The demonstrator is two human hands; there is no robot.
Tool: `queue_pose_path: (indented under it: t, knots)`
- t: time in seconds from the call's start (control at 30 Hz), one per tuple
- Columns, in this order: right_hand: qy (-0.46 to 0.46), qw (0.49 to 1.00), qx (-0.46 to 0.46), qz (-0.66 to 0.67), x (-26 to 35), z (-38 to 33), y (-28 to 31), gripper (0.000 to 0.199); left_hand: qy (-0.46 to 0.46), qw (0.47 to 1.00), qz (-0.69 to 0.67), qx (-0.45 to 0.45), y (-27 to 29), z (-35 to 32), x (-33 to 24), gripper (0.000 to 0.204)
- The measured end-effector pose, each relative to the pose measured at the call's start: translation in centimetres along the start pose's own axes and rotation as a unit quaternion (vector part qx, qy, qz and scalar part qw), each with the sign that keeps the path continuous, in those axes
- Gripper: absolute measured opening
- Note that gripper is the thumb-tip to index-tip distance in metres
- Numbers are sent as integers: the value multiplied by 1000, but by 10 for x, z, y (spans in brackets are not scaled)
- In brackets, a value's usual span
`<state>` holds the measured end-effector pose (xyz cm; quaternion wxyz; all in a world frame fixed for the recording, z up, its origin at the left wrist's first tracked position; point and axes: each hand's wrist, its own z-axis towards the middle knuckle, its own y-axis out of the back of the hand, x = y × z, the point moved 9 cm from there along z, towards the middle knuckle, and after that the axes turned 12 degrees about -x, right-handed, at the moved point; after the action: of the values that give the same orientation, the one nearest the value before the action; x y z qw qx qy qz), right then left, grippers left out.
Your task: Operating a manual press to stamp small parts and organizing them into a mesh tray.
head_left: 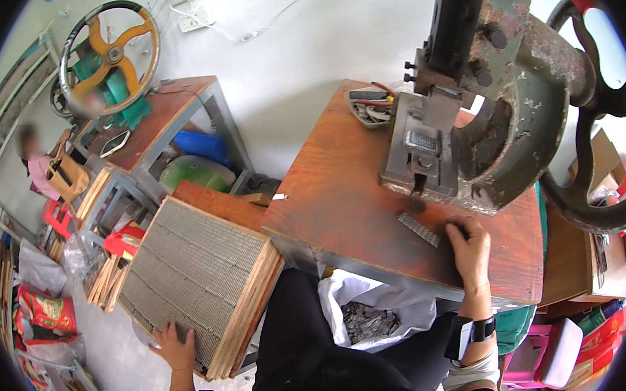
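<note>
My right hand (470,248) rests palm down on the reddish worktable (343,200), fingers curled at the near end of a small ridged metal strip (418,229). Just behind it stands a heavy green press machine (483,116) with a large handwheel (595,136). My left hand (174,346) lies flat on the near corner of a tilted wooden tray (202,278) filled with rows of grey metal strips. A white bag (374,316) of dark metal pieces sits between my knees under the table edge.
A second press with a yellow handwheel (109,53) stands on a bench (167,119) at the back left, a person (38,165) beside it. Small stacks of wooden trays (106,278) and red bags (46,312) lie on the floor left. Boxes (561,352) crowd the right.
</note>
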<state>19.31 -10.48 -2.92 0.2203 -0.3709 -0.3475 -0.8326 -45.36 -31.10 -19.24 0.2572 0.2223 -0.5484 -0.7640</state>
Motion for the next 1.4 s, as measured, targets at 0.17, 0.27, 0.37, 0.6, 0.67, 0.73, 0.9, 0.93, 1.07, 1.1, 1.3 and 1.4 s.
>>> queue_pose_path:
  t: [0.17,0.27,0.37,0.6,0.67,0.73,0.9,0.93,1.07,1.1,1.3,1.4]
  knots:
    - [106,990,72,-63,22,-6,-31,24,-70,981,-115,-142,35,34,-38,40]
    - [138,975,102,-139,30,-10,-48,27,-113,974,-134,-146,32,36,-53,39]
    - [74,981,120,-137,24,-8,-49,27,-170,962,-118,-180,36,31,-58,39]
    - [89,987,89,-103,22,-11,-43,27,-137,959,-166,-187,37,48,-25,42]
    - [26,992,113,-57,10,-15,-46,29,-106,962,-187,-170,31,51,-5,44]
    - [144,981,83,-100,21,-16,-42,29,-63,967,-168,-179,27,53,22,47]
    - [105,988,89,-75,-9,-5,-42,26,227,909,-267,-227,18,64,134,20]
    - [99,988,89,-83,-15,-2,-41,23,220,906,-266,-244,20,70,142,20]
    - [124,982,104,-94,-23,1,-41,20,109,968,-159,-162,2,94,128,29]
    - [161,974,95,-126,-17,0,-40,20,73,975,-156,-137,-7,93,117,34]
    - [343,938,41,-30,99,-55,-67,17,48,968,-147,-199,-10,59,112,43]
    - [387,862,318,82,181,-158,-159,27,89,943,-259,-188,7,35,122,35]
